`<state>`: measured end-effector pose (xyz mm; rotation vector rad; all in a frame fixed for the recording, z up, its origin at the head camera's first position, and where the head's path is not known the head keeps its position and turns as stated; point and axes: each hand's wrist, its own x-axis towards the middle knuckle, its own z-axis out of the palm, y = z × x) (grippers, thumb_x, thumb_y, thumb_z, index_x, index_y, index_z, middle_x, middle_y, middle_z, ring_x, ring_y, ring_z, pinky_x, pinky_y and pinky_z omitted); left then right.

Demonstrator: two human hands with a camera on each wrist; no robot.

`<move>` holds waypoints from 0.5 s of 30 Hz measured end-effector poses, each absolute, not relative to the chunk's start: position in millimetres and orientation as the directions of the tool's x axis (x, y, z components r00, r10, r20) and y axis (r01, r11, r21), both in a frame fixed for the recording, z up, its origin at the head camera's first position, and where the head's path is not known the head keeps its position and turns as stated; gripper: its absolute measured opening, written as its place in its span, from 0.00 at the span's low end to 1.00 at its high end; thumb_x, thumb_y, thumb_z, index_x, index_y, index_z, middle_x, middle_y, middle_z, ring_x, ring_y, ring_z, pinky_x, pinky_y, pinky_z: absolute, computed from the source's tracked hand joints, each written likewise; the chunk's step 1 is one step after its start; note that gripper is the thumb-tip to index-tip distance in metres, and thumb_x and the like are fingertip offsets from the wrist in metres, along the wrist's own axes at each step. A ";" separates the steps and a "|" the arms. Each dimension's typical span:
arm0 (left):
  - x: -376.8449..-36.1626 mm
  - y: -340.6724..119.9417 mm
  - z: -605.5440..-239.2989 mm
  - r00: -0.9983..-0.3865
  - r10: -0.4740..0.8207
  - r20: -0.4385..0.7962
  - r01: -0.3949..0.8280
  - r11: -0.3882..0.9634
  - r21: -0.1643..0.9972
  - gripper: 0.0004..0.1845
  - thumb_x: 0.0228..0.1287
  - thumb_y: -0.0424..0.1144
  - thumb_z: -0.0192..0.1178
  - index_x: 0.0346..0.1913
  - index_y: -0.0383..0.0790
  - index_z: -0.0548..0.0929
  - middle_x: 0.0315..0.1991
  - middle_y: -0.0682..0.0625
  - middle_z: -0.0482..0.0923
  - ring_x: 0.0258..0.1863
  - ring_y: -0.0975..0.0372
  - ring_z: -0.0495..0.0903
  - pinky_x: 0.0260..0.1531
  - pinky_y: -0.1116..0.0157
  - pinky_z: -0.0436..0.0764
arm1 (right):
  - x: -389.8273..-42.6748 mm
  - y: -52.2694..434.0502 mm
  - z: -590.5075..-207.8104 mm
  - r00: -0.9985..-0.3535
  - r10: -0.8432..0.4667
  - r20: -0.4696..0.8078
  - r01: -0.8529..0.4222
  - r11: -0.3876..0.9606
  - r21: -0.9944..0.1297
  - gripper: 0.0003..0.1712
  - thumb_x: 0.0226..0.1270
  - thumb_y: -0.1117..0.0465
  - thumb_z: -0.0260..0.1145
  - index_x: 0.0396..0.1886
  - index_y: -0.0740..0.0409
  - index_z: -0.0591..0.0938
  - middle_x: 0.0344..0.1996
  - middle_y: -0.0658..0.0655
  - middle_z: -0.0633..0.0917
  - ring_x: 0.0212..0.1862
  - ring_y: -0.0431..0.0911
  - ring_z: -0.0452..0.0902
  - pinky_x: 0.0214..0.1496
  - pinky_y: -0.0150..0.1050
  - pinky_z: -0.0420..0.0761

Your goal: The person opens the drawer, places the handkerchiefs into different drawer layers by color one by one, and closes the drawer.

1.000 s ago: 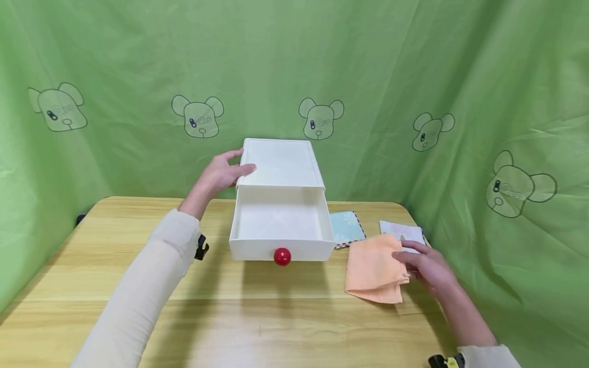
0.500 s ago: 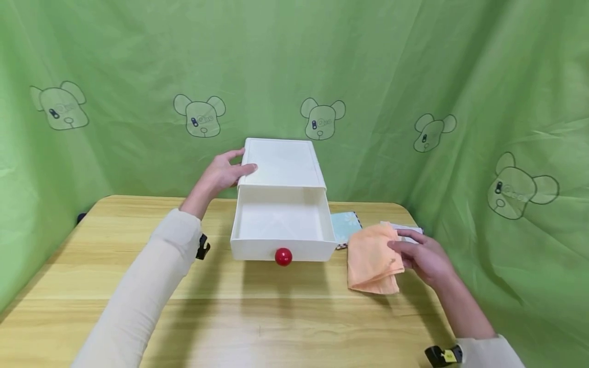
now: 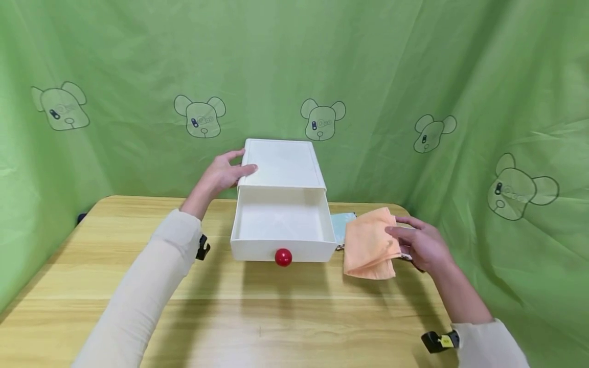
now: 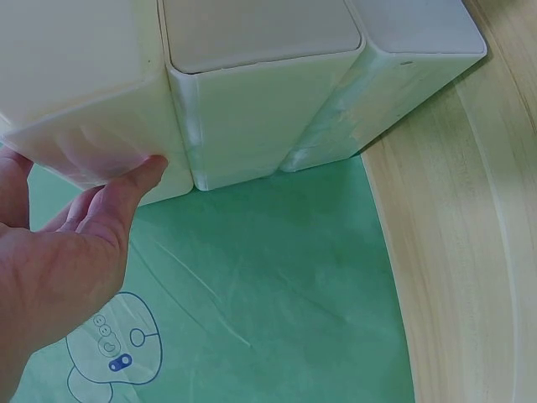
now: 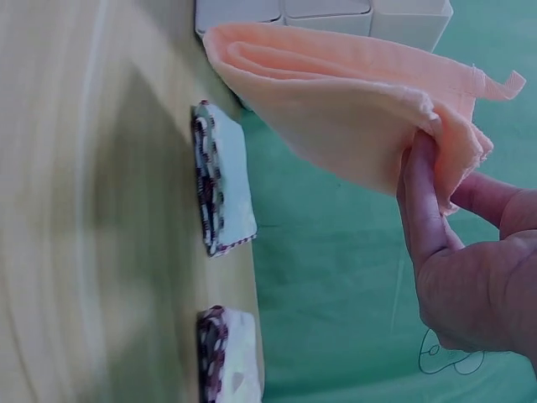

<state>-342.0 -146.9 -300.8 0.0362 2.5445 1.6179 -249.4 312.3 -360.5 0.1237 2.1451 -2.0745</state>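
A white drawer unit stands at the back of the table, its top drawer pulled out, with a red round knob in front. My left hand rests on the unit's left side, thumb on top and fingers against the side. In the left wrist view the hand touches the end drawer section of the stack. To the right of the drawer, my right hand pinches a folded peach cloth by its right edge, held above the table. Nothing is visible inside the open drawer.
A light blue folded cloth with a patterned edge lies right of the unit, partly behind the peach cloth. A white folded cloth lies beside it, mostly covered in the head view. A green curtain hangs round the wooden table.
My right hand has lifted the peach cloth a little up and back, covering more of the blue and white cloths. My left hand and the drawer unit stay in place.
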 end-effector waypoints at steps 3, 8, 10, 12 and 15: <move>-342.1 -147.0 -301.2 -0.992 0.084 -0.095 -0.051 0.420 0.906 0.44 0.67 0.54 0.66 0.81 0.59 0.55 0.75 0.43 0.67 0.56 0.54 0.79 0.70 0.50 0.72 | -253.8 310.2 -355.5 -0.987 -0.039 -0.154 0.152 0.063 -0.986 0.25 0.68 0.63 0.71 0.60 0.57 0.73 0.32 0.48 0.89 0.30 0.40 0.86 0.34 0.34 0.88; -342.4 -146.9 -302.0 -0.992 0.086 -0.094 -0.051 0.412 0.910 0.44 0.67 0.54 0.66 0.81 0.59 0.55 0.75 0.43 0.67 0.58 0.54 0.79 0.71 0.50 0.72 | -258.9 305.0 -345.3 -0.989 -0.049 -0.143 0.140 0.059 -0.988 0.29 0.68 0.63 0.71 0.64 0.60 0.69 0.33 0.47 0.89 0.32 0.40 0.86 0.37 0.34 0.88; -342.5 -146.9 -302.4 -0.992 0.088 -0.096 -0.052 0.408 0.911 0.44 0.67 0.54 0.66 0.81 0.59 0.55 0.76 0.42 0.66 0.62 0.53 0.77 0.72 0.49 0.70 | -260.0 302.4 -340.3 -0.988 -0.051 -0.144 0.141 0.052 -0.989 0.28 0.68 0.63 0.71 0.63 0.58 0.70 0.32 0.47 0.89 0.31 0.40 0.85 0.35 0.33 0.87; -342.6 -147.0 -302.5 -0.991 0.089 -0.095 -0.051 0.411 0.910 0.44 0.67 0.54 0.66 0.81 0.59 0.55 0.76 0.42 0.64 0.65 0.52 0.76 0.73 0.48 0.69 | -261.3 300.5 -335.6 -0.988 -0.057 -0.144 0.141 0.048 -0.989 0.26 0.68 0.63 0.71 0.61 0.56 0.70 0.32 0.47 0.89 0.30 0.39 0.84 0.34 0.32 0.86; -343.6 -147.1 -303.1 -0.992 0.088 -0.093 -0.049 0.412 0.910 0.44 0.67 0.54 0.66 0.81 0.58 0.56 0.77 0.42 0.63 0.67 0.51 0.74 0.73 0.48 0.69 | -262.9 298.2 -328.8 -0.988 -0.068 -0.137 0.134 0.048 -0.990 0.25 0.68 0.63 0.71 0.59 0.54 0.71 0.32 0.47 0.88 0.30 0.39 0.83 0.35 0.32 0.86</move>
